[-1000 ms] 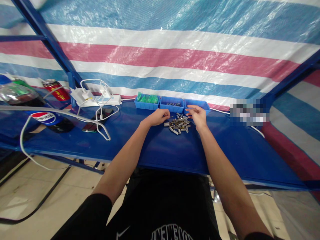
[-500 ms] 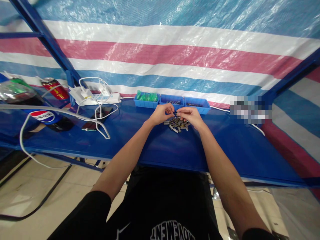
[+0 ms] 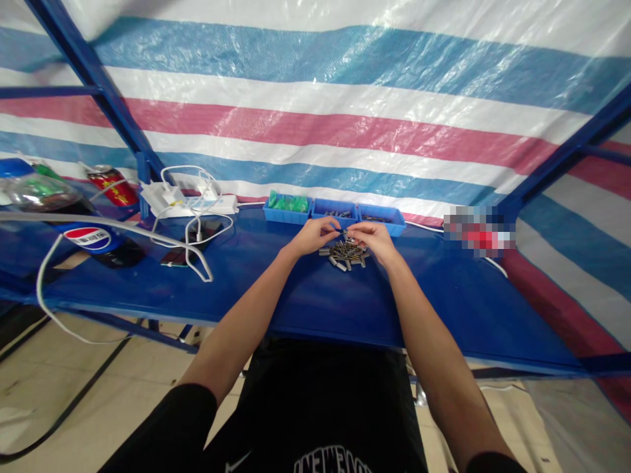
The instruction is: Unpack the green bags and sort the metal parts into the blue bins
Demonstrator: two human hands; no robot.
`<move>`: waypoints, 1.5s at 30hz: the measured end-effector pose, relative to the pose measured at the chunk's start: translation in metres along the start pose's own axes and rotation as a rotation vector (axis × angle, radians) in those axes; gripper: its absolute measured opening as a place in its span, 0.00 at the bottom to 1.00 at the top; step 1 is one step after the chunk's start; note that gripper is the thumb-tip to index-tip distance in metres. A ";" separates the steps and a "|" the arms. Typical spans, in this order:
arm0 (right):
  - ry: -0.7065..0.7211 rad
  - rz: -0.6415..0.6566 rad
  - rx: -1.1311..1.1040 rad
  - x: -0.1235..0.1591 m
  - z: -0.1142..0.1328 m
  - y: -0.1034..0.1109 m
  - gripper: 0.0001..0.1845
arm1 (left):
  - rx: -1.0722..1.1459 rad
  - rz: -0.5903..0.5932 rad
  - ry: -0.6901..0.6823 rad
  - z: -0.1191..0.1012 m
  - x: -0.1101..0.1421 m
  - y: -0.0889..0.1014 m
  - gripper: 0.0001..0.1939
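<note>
My left hand (image 3: 315,235) and my right hand (image 3: 371,236) meet above a small pile of metal sleeves and pins (image 3: 345,254) on the blue table (image 3: 305,295). Both hands are closed in a pinch, fingertips almost touching each other, around a tiny metal piece (image 3: 344,232) held between them. The pile lies just below and between the hands. Behind the hands stand three small blue trays: one with green parts (image 3: 286,209), a middle tray (image 3: 335,209) and a right tray (image 3: 382,219), both holding small dark parts.
At the left lie a white power strip (image 3: 190,201) with white cables (image 3: 197,246), a phone (image 3: 173,257), a cola bottle (image 3: 89,233) and a red can (image 3: 112,186). A striped tarp hangs behind. Blue frame bars rise at both sides.
My hands, apart one second ago, have come together over the pile and now pinch a small piece between them. The camera has tilted slightly.
</note>
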State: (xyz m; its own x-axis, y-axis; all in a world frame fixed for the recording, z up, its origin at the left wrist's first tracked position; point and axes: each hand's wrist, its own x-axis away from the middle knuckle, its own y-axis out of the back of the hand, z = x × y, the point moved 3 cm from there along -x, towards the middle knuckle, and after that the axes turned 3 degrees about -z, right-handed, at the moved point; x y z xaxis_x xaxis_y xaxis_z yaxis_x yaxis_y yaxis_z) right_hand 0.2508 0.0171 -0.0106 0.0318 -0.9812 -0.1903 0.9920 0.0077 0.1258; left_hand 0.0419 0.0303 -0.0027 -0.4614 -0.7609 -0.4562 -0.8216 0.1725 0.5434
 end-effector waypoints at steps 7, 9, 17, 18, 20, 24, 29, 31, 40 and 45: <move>0.126 -0.451 -0.067 -0.014 -0.010 0.037 0.27 | -0.202 0.217 -0.007 0.016 0.004 0.009 0.08; 0.106 -0.459 -0.087 -0.015 -0.014 0.042 0.28 | -0.205 0.225 -0.025 0.018 0.005 0.007 0.08; 0.076 -0.378 -0.023 -0.015 -0.017 0.034 0.23 | -0.275 0.234 -0.099 0.020 0.003 0.000 0.05; 0.069 -0.370 -0.016 -0.015 -0.017 0.032 0.24 | -0.289 0.239 -0.099 0.020 0.003 0.000 0.05; 0.049 -0.361 -0.018 -0.014 -0.017 0.031 0.24 | -0.321 0.255 -0.100 0.020 0.003 0.000 0.05; 0.018 -0.353 -0.029 -0.013 -0.016 0.028 0.23 | -0.362 0.280 -0.105 0.019 0.003 0.001 0.06; -0.008 -0.309 -0.035 -0.010 -0.012 0.023 0.21 | -0.275 0.225 -0.056 0.015 0.005 0.008 0.06; -0.008 -0.282 -0.037 -0.009 -0.010 0.020 0.20 | -0.190 0.168 -0.037 0.012 0.005 0.010 0.05; 0.018 -0.048 0.054 -0.006 -0.010 0.002 0.18 | 0.071 -0.037 0.026 0.009 0.002 0.013 0.07; 0.020 0.071 0.055 0.000 -0.005 -0.006 0.21 | 0.087 -0.089 0.005 0.010 0.001 0.012 0.10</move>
State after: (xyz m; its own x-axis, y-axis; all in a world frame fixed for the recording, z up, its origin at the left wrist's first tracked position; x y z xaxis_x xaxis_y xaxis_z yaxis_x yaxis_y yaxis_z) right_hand 0.2452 0.0179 -0.0162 0.1047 -0.9745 -0.1983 0.9790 0.0659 0.1931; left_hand 0.0280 0.0380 -0.0031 -0.3835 -0.7788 -0.4964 -0.8855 0.1573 0.4372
